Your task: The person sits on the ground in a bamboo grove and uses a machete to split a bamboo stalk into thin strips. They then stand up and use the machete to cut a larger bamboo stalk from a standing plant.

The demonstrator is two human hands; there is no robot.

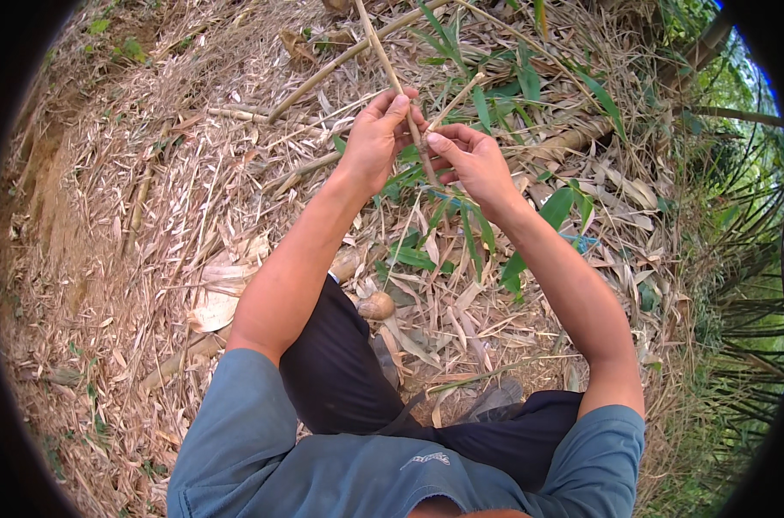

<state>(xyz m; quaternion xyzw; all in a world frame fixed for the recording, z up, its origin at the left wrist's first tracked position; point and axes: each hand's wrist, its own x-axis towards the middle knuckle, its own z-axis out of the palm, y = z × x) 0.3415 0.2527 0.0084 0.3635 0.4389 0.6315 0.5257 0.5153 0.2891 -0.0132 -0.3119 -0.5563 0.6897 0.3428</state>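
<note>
The left hand (pixel 376 138) pinches a thin, pale tan bamboo stalk (pixel 390 73) that runs up and away from it. The right hand (pixel 469 160) closes on a slimmer side twig (pixel 455 99) just beside it. Both hover above dry straw-coloured leaf litter (pixel 150 216) and green bamboo leaves (pixel 495 95).

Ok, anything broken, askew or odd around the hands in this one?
Nothing stands out. The left hand and right hand grip a thin bamboo stalk that forks at a side twig, over dry leaf litter.
</note>
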